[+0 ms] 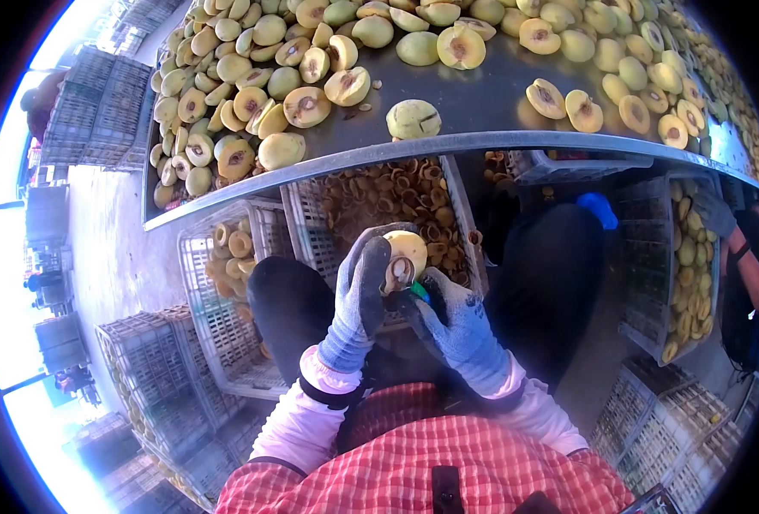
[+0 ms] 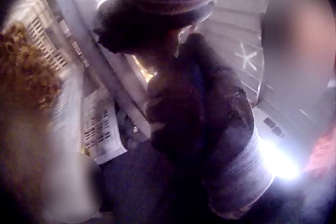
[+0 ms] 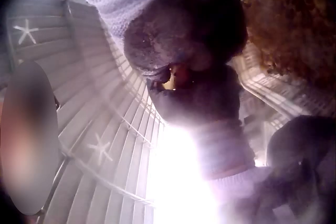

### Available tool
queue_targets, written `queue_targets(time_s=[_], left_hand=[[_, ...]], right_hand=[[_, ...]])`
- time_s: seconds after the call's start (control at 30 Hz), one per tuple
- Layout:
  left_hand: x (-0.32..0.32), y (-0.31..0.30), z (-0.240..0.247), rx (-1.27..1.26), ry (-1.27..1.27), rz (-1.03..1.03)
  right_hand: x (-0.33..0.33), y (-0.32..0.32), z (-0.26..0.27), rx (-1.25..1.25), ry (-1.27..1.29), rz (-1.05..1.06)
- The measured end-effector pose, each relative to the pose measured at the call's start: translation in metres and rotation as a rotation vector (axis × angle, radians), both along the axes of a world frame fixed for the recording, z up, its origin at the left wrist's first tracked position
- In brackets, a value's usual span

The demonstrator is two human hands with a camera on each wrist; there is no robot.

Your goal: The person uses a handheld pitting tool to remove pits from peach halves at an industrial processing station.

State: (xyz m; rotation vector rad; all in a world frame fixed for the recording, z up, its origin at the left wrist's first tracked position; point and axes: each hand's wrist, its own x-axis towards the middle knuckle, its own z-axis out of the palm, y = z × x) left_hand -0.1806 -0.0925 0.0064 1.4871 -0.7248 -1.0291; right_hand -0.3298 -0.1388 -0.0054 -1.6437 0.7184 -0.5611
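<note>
In the head view the gloved left hand grips a pale yellow fruit half, its cut side with a brown pit hollow facing the body. The gloved right hand is curled round a green-handled tool against the fruit's lower right side; the tool's working end is hidden. Both wrist views are dark: the left hand and right hand meet in one, and the right hand lies above the left hand in the other, with a sliver of yellow fruit between them.
A metal table with many halved fruits stands ahead. Below its edge is a crate of brown scraps; a crate with fruit pieces stands left, another right. Stacked crates lie lower left. Another person's arm shows far right.
</note>
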Motion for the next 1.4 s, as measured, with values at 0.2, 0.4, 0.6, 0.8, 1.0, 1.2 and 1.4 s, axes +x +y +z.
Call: queue_targets(time_s=[0.2, 0.4, 0.6, 0.8, 1.0, 1.2, 1.4], left_hand=[[-0.016, -0.005, 0.012, -0.072, 0.177, 0.079], [-0.022, -0.008, 0.004, -0.125, 0.144, 0.122], [-0.013, -0.009, 0.008, -0.029, -0.135, -0.017], [0.022, -0.005, -0.010, -0.315, -0.868, -0.368], [-0.029, -0.013, -0.003, -0.085, 0.036, 0.170], [-0.018, -0.012, 0.000, -0.064, -0.249, 0.100], [0.009, -0.011, 0.008, -0.079, -0.457, -0.216]], right_hand=[[0.002, 0.008, 0.005, -0.026, -0.129, -0.115], [0.005, 0.013, 0.000, -0.136, -0.160, -0.222], [-0.001, 0.002, -0.002, 0.147, -0.034, -0.030], [-0.007, 0.012, -0.021, 0.180, -0.004, 0.025], [0.006, 0.019, -0.024, 0.670, -0.238, -0.154], [0.000, 0.033, -0.027, 0.611, -0.258, -0.123], [-0.007, 0.033, -0.019, 1.452, -0.550, 0.205]])
